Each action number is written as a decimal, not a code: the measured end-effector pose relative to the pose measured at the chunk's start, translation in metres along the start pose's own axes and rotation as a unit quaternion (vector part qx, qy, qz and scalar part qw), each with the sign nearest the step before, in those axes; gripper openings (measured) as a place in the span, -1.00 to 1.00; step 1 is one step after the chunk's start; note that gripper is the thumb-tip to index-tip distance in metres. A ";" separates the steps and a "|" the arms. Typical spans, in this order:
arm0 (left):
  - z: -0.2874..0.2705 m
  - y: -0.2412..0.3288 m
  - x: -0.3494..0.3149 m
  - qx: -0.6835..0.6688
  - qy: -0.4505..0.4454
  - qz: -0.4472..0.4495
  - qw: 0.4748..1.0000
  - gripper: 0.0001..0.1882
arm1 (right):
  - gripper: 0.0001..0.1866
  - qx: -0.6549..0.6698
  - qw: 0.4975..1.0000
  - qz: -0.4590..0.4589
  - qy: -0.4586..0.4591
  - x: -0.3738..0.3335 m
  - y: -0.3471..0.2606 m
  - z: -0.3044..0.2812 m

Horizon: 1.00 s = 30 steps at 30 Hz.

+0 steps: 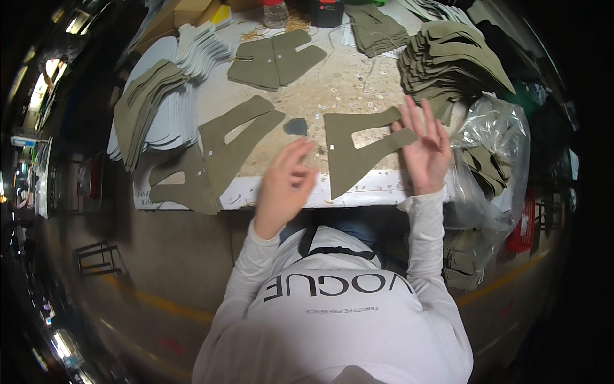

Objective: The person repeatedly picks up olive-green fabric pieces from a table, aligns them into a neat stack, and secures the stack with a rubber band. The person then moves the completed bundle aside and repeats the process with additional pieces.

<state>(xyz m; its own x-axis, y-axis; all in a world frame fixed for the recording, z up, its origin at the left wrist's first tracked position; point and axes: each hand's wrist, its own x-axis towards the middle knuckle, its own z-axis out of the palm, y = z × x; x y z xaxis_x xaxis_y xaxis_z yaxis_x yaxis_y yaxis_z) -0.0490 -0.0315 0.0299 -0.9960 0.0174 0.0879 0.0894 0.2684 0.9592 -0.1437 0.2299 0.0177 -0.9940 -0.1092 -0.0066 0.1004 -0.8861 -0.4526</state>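
An olive-green cut piece (342,157) with two prongs lies flat on the table, a small white sticker on its left part. My right hand (425,150) is at its prong tips, palm turned up and fingers spread, gripping nothing. To the left of that piece hovers my left hand (286,185), its fingers loosely bent and somewhat apart, slightly blurred; nothing shows in it. A small dark grey rounded patch (295,127) lies just beyond it. Two more olive pieces (233,144) (182,182) overlap at the left, each with a small sticker.
Farther back lies another olive pair (276,61). Stacks of olive pieces (448,57) (377,29) fill the back right; olive (144,105) and pale grey stacks (176,115) stand left. A clear plastic bag (505,141) hangs over the right edge. A jar (275,14) stands at the back.
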 end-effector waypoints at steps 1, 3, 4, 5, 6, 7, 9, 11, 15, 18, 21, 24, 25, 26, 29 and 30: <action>-0.015 0.001 -0.007 0.006 0.055 0.001 0.998 -0.58 | -0.32 -0.062 0.997 -0.039 0.004 0.000 -0.005 0.001; -0.055 0.002 -0.023 0.067 0.154 -0.011 0.986 -0.71 | -0.34 -0.178 0.977 -0.112 0.020 -0.002 -0.013 0.004; -0.075 0.002 -0.032 0.123 0.197 -0.033 0.972 -0.76 | -0.35 -0.244 0.958 -0.149 0.020 -0.005 -0.017 0.006; -0.090 0.000 -0.038 0.175 0.244 -0.037 0.953 -0.81 | -0.39 -0.301 0.936 -0.180 0.025 -0.008 -0.019 0.008; -0.104 -0.002 -0.044 0.211 0.291 -0.051 0.932 -0.86 | -0.48 -0.355 0.913 -0.201 0.035 -0.012 -0.020 0.010; -0.115 -0.004 -0.051 0.257 0.310 -0.060 0.913 -0.90 | -0.52 -0.388 0.898 -0.203 0.049 -0.016 -0.017 0.012; -0.125 -0.009 -0.066 0.337 0.303 -0.071 0.889 -0.92 | -0.64 -0.445 0.870 -0.201 0.070 -0.026 -0.009 0.016; -0.127 -0.014 -0.075 0.364 0.299 -0.094 0.877 -0.85 | -0.71 -0.532 0.832 -0.160 0.017 -0.038 0.004 0.021; -0.115 -0.028 -0.076 0.440 0.297 -0.106 0.841 -0.69 | -0.77 -0.582 0.802 -0.108 -0.087 -0.053 0.032 0.028; -0.112 -0.031 -0.075 0.452 0.319 -0.113 0.825 -0.73 | -0.77 -0.604 0.778 -0.106 -0.136 -0.055 0.044 0.032; -0.117 -0.030 -0.077 0.433 0.310 -0.129 0.836 -0.73 | -0.79 -0.628 0.756 -0.105 -0.153 -0.054 0.047 0.035; -0.127 -0.026 -0.083 0.396 0.296 -0.137 0.858 -0.73 | -0.79 -0.668 0.718 -0.115 -0.159 -0.054 0.043 0.037; -0.131 -0.025 -0.085 0.369 0.292 -0.145 0.871 -0.67 | -0.78 -0.686 0.695 -0.118 -0.177 -0.054 0.040 0.037; -0.134 -0.024 -0.087 0.394 0.271 -0.103 0.872 -0.65 | -0.78 -0.706 0.672 -0.122 -0.189 -0.056 0.039 0.038; -0.142 -0.025 -0.093 0.417 0.218 -0.015 0.882 -0.61 | -0.72 -0.734 0.630 -0.101 -0.234 -0.062 0.037 0.038; -0.143 -0.027 -0.094 0.415 0.218 -0.021 0.883 -0.63 | -0.69 -0.735 0.619 -0.101 -0.259 -0.064 0.038 0.038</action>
<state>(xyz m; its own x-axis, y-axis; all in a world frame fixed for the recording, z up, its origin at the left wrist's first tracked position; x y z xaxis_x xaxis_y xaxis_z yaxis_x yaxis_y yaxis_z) 0.0430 -0.1777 0.0345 -0.8845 -0.3330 0.3268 -0.1634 0.8771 0.4516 -0.0750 0.1857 0.0345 -0.7941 -0.5301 0.2971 -0.5502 0.4196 -0.7220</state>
